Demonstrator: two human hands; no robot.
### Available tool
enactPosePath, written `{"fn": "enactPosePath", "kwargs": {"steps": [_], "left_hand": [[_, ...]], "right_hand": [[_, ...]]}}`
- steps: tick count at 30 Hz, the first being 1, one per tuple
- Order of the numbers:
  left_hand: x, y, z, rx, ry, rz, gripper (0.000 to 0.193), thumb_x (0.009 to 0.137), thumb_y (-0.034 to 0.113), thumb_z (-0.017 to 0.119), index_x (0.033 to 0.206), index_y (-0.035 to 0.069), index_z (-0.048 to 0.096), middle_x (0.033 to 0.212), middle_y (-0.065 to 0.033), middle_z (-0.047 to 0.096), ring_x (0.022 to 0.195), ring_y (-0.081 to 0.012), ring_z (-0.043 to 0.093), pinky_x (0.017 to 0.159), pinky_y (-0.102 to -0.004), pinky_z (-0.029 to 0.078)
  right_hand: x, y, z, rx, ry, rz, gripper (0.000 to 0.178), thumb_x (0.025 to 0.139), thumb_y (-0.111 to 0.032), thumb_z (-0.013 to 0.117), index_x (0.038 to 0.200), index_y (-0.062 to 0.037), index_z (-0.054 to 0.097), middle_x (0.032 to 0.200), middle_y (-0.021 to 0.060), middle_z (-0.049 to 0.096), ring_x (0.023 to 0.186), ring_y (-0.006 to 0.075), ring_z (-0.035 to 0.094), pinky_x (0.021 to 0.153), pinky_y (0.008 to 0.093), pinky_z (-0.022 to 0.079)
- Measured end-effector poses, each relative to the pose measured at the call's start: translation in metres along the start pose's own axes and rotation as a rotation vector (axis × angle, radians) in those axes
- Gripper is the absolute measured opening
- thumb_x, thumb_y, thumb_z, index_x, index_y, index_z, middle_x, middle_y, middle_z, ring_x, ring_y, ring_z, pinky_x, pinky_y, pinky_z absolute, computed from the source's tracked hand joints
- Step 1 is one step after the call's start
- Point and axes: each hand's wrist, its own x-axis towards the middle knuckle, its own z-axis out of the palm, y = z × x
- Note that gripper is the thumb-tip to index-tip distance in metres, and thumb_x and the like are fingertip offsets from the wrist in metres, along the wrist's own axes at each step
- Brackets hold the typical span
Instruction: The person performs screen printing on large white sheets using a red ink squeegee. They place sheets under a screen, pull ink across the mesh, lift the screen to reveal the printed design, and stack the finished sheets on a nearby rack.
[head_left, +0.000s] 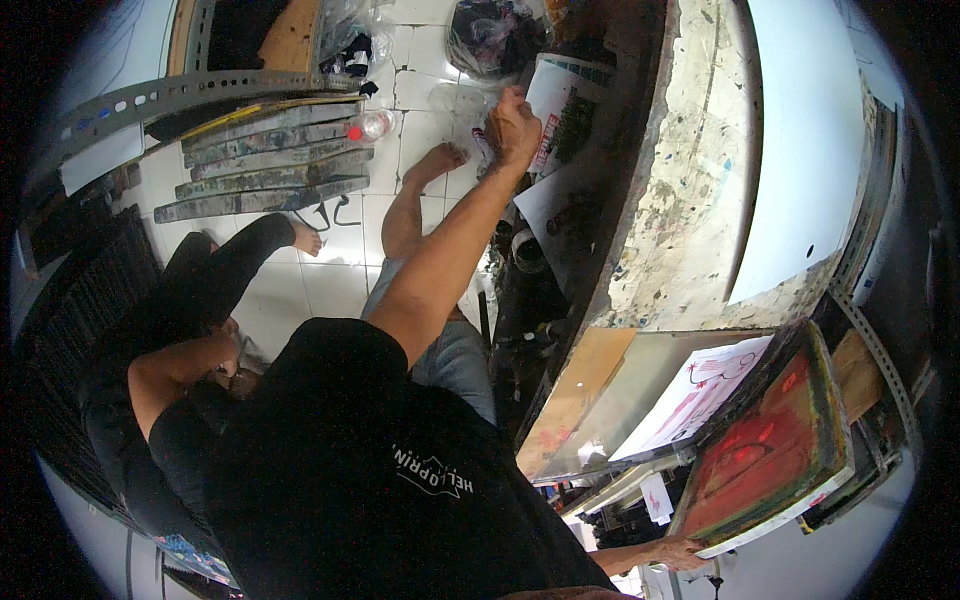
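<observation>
The left hand reaches out from a black shirt, its fingers folded in; whether anything sits inside them, I cannot tell. Just beside it is a white printed item with red and green markings. The right hand touches the lower corner of a framed panel, stained red and green, that stands tilted at the lower right; how tightly the fingers are closed on it, I cannot tell. Between the two hands runs a paint-spattered surface, with a large white sheet along its far side. Near the panel, a paper with a red drawing lies beside a tan board. Past the left hand, a dark-filled plastic bag rests on the white tiled floor. To the left are a red-capped clear bottle, a row of stained boards next to it, and another person in black trousers.
</observation>
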Motion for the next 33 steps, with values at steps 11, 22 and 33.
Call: {"fn": "enactPosePath", "kwargs": {"steps": [11, 22, 33], "left_hand": [[-0.012, -0.008, 0.086, 0.068, -0.378, 0.036, 0.041, 0.077, 0.014, 0.069, 0.114, 0.004, 0.054, 0.103, -0.0175, 0.063, 0.1, -0.0364, 0.061, 0.082, -0.0459, 0.049], [-0.011, 0.039, 0.115, 0.141, -0.51, 0.052, 0.037, 0.079, 0.036, 0.07, 0.103, 0.009, 0.067, 0.093, -0.0154, 0.069, 0.088, -0.0352, 0.067, 0.077, -0.0458, 0.053], [0.009, 0.063, 0.023, -0.19, -0.025, 0.316, 0.018, 0.083, -0.005, 0.051, 0.096, -0.001, 0.061, 0.08, -0.0255, 0.063, 0.081, -0.0375, 0.068, 0.066, -0.0388, 0.05]], "right_hand": [[0.022, -0.029, 0.001, 0.047, 0.014, -0.107, 0.049, 0.092, -0.044, 0.048, 0.133, -0.0169, 0.051, 0.124, 0.0081, 0.059, 0.113, 0.0307, 0.055, 0.092, 0.0529, 0.039], [0.014, -0.031, -0.002, 0.032, -0.004, -0.089, 0.048, 0.093, -0.042, 0.048, 0.134, -0.0168, 0.05, 0.123, 0.0084, 0.059, 0.112, 0.0309, 0.055, 0.093, 0.0521, 0.039], [-0.005, -0.012, -0.004, 0.031, -0.021, 0.031, 0.048, 0.093, -0.041, 0.049, 0.134, -0.0166, 0.05, 0.123, 0.0086, 0.059, 0.112, 0.0312, 0.056, 0.093, 0.0512, 0.04]]}}
